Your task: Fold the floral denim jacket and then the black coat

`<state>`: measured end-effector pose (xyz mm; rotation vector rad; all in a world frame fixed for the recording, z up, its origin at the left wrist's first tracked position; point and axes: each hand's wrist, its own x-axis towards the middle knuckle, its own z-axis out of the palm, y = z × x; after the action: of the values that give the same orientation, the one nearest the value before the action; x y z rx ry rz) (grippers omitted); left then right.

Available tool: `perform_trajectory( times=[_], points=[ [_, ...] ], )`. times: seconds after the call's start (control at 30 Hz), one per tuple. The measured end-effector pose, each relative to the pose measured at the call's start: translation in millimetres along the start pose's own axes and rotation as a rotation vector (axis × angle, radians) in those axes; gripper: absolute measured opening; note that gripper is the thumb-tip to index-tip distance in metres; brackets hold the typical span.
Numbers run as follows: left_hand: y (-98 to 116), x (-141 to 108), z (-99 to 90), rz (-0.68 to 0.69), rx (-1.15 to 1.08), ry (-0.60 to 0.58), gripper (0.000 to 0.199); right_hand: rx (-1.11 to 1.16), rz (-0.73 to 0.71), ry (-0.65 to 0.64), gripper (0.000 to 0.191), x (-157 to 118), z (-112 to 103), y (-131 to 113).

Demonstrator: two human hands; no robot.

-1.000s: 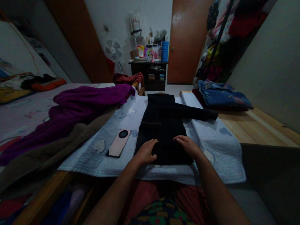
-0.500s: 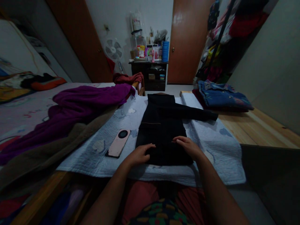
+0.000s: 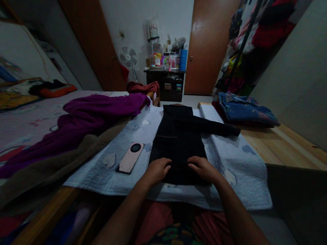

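A black long-sleeved garment (image 3: 178, 146) lies flat and partly folded on the pale quilted cloth, with one sleeve stretched out to the right. On its near left part rests my left hand (image 3: 159, 170), thumb and fingers apart. Opposite it, my right hand (image 3: 203, 168) touches the near right part, its fingers slightly curled and the thumb separate. No fabric shows gripped in either hand, though the dark cloth hides detail under the fingertips. A pink phone (image 3: 130, 158) with a round black camera lies left of the garment.
The quilted cloth (image 3: 245, 187) covers the surface before me. A folded denim garment (image 3: 249, 109) tops a pile on the wooden board (image 3: 268, 146) at right. Purple fabric (image 3: 99, 110) and a brown blanket (image 3: 84, 153) lie at left. A fan (image 3: 128, 57) and dark cabinet (image 3: 165, 86) stand behind.
My hands have drawn slightly closer together on the near part of the black garment. The whole view has shifted a little; the garment and phone lie as before.
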<state>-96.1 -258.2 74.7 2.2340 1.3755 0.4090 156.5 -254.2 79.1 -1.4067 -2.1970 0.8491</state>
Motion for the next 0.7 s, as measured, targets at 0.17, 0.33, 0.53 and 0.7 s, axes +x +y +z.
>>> perform_trajectory(
  times=[0.17, 0.33, 0.53, 0.7],
  points=[
    [-5.7, 0.1, 0.6, 0.053, 0.003, 0.010, 0.023, -0.114, 0.030, 0.155, 0.031, 25.2, 3.9, -13.8],
    [-24.8, 11.0, -2.8, 0.074, 0.037, 0.230, 0.029, -0.218, -0.078, 0.108, 0.044, 37.1, 38.4, -10.3],
    [-52.0, 39.7, -4.0, -0.033, 0.273, 0.357, 0.044, -0.357, -0.050, 0.069, 0.050, 31.5, 55.4, -9.8],
    [-57.3, 45.0, 11.2, -0.102, 0.383, 0.184, 0.057, -0.361, -0.027, 0.055, 0.051, 30.9, 54.2, -11.9]
  ],
)
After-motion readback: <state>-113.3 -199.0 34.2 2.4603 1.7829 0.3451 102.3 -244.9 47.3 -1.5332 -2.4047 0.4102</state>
